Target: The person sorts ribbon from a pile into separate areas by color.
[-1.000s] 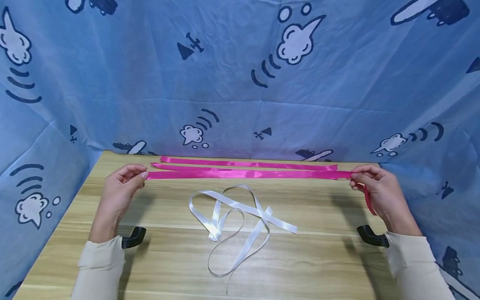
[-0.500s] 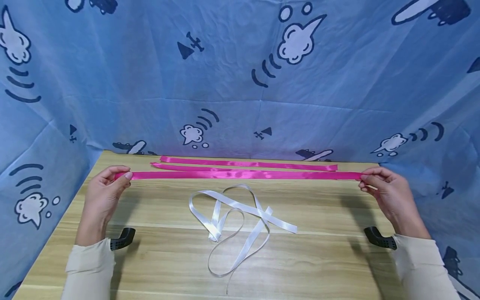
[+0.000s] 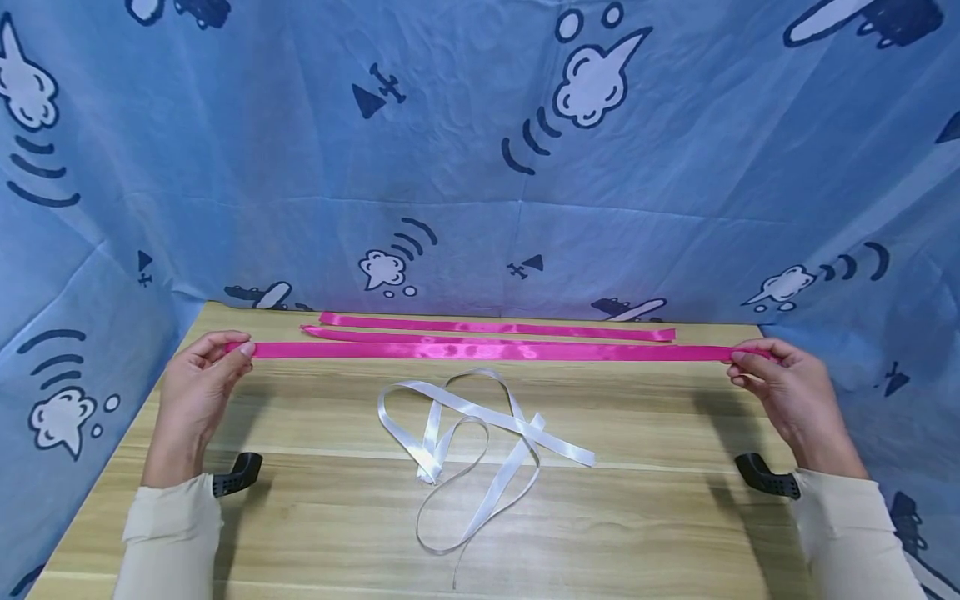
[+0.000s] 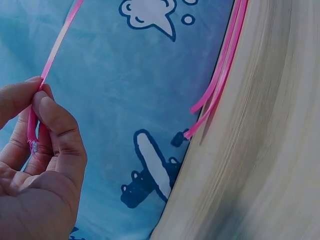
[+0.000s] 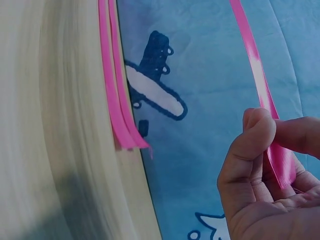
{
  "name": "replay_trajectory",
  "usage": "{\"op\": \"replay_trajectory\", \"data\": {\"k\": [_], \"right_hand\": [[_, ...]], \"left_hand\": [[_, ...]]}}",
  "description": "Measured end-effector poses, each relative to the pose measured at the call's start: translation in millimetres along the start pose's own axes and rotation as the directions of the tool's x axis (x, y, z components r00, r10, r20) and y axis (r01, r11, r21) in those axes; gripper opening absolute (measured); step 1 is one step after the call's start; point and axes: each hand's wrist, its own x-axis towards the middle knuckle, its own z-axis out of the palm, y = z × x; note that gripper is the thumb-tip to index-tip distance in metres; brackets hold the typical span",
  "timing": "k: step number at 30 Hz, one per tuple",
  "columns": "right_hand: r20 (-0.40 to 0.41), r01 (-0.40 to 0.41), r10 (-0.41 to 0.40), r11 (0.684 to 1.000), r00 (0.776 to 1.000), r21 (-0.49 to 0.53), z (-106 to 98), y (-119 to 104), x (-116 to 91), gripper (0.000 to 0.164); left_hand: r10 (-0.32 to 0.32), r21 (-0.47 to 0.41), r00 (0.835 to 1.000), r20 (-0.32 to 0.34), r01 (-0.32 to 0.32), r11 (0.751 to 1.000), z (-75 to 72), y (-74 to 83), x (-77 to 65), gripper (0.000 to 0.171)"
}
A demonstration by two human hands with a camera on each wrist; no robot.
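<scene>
A bright pink satin ribbon is stretched straight and nearly level above the table, held between both hands. My left hand pinches it near one end between thumb and forefinger; in the left wrist view the frayed tip hangs below the pinch. At the other side my right hand pinches the ribbon the same way, and a short flat tail shows below those fingers. Behind it, two more pink ribbons lie along the table's back edge, their ends close together in the right wrist view.
A white ribbon lies in loose loops and crossings at the middle of the wooden table. A blue patterned cloth hangs behind the table and at both sides. Black wrist-worn devices stick out from the sleeves.
Both hands have moved apart, left hand leftward and right hand rightward. The tail that hung from my right hand has shortened as a longer stretch of pink ribbon came between the hands.
</scene>
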Motion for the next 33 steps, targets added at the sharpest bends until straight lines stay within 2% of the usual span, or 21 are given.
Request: {"op": "replay_trajectory", "data": {"k": [11,18,25,33], "right_hand": [[-0.056,-0.029,0.026,0.999,0.998,-0.046,-6,5,7,0.013],[-0.063,-0.055,0.052,0.997,0.997,-0.051,-11,10,13,0.018],[-0.092,-0.095,0.084,0.987,0.992,-0.133,-12,19,22,0.017],[-0.144,-0.176,0.149,0.965,0.978,-0.196,-16,29,29,0.019]], "left_hand": [[-0.057,0.065,0.996,-0.064,0.061,0.996,-6.3,-3.3,10.0,0.013],[-0.049,0.072,0.998,-0.033,0.052,0.996,-10.6,-9.5,17.3,0.015],[-0.066,0.232,0.996,-0.054,0.077,0.97,-10.0,-16.6,27.1,0.013],[-0.101,0.307,0.994,-0.047,0.11,0.945,-6.0,-22.0,35.1,0.015]]}}
